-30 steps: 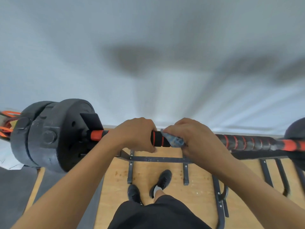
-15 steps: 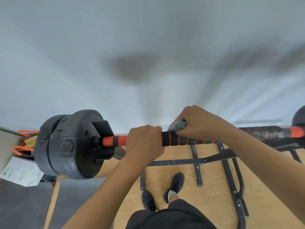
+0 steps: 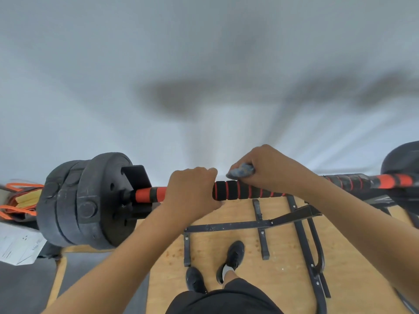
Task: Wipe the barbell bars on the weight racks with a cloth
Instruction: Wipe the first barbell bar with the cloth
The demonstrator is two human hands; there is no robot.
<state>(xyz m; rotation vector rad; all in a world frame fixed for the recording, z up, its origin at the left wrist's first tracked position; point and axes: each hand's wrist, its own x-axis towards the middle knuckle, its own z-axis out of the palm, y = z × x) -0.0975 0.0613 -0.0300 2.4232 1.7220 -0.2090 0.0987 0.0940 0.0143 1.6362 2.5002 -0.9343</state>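
While the left hand (image 3: 192, 193) keeps its full-fist wrap on the bar (image 3: 240, 192), just right of the orange section, the right hand (image 3: 269, 168) sits further right than a second ago. Back then the two hands touched; now a ribbed black-and-red foam stretch shows between them.

The cloth (image 3: 241, 172) has moved too. It was bunched on the near face of the bar and is now on the top/far side, pinched under the curled right fingers, with a grey-blue wad poking out to the left. Versus half a second ago there is almost no change.

The bar runs left to right across the lower middle of the frame, with plates (image 3: 86, 200) on its left end at lower left.

Hard to see:
- Right fingertips are behind the cloth and bar, so I can't tell how much cloth touches the foam.
- The left fist covers its section of bar.
- The right-end plate (image 3: 403, 162) is cut off by the right edge.
- The rack (image 3: 229, 228) is black metal on the wooden platform (image 3: 283, 279) at the bottom; the right forearm partly blocks it.
- Orange straps (image 3: 15, 209) at the left edge are cropped and blurry.
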